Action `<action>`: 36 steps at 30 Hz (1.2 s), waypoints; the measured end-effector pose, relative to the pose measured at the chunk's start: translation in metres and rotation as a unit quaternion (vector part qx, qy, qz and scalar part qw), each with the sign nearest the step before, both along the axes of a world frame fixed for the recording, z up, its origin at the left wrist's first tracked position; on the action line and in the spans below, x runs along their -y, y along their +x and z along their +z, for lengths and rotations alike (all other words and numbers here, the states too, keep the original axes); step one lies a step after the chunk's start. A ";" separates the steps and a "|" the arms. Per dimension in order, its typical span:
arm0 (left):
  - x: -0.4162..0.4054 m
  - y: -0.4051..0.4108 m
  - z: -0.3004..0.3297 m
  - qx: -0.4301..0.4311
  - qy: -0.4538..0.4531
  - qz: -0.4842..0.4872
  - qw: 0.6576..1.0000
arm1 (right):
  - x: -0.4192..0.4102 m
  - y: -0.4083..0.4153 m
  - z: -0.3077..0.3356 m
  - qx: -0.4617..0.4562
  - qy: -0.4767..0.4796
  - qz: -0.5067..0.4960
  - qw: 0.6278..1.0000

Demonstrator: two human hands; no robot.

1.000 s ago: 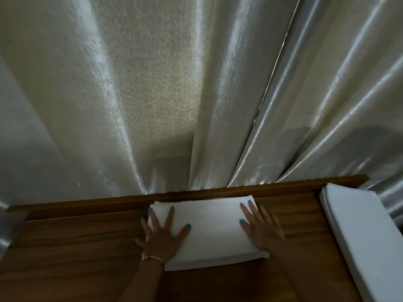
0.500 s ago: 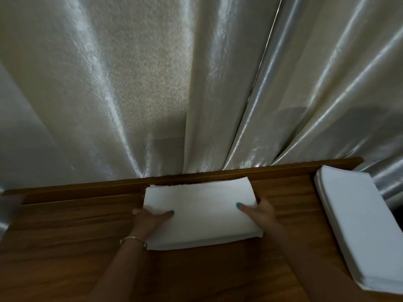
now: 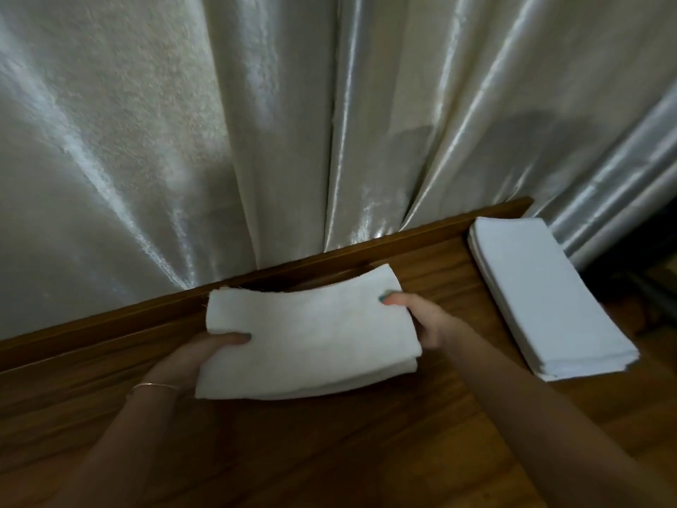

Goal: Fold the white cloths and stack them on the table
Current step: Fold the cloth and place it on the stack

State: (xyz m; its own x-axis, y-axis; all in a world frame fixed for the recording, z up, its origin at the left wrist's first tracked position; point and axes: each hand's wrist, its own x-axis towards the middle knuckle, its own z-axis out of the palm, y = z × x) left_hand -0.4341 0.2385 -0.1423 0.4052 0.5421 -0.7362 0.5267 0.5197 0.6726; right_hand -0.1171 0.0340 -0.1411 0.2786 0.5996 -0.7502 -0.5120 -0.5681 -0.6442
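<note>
Head view shows your left hand (image 3: 190, 361) clamped on the left edge of the folded white rectangular cloth bundle (image 3: 307, 339): the thumb, with its teal nail, lies flat on the top face, and the other fingers are tucked under the cloth, out of sight. Your right hand (image 3: 421, 320) grips the right edge the same way, thumb pressed on top near the far right corner, the remaining fingers curled beneath the layers. Both sets of fingers are closed on the cloth, not spread. A thin metal bracelet (image 3: 155, 386) circles your left wrist.

The bundle bows between your two grips and appears raised off the brown wooden surface (image 3: 366, 445), its far edge close to the raised wooden rim at the back. To the right, well apart from it, a neat stack of folded white cloths (image 3: 546, 302) lies on the same surface beside the shiny cream pleated curtain (image 3: 256, 122).

A second ago both of your palms lay flat on top of the cloth with fingers splayed. Half a second ago they had shifted to its side edges while it still lay flat. Now it curves upward in your grasp and sits tilted, nearer the stack on the right.
</note>
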 end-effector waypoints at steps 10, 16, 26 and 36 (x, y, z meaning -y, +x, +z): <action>0.053 0.157 0.087 0.036 0.159 -0.163 0.973 | 0.137 0.053 0.060 0.034 0.088 -0.283 0.954; 0.082 0.325 0.163 0.032 0.346 -0.346 0.872 | 0.205 0.104 0.092 0.084 0.110 -0.411 0.901; 0.154 0.547 0.186 -0.005 0.608 -0.526 0.595 | 0.240 0.129 0.042 0.133 0.077 -0.523 0.838; 0.150 0.597 0.078 -0.109 0.515 -0.592 0.610 | 0.248 0.131 -0.022 0.076 -0.022 -0.519 0.851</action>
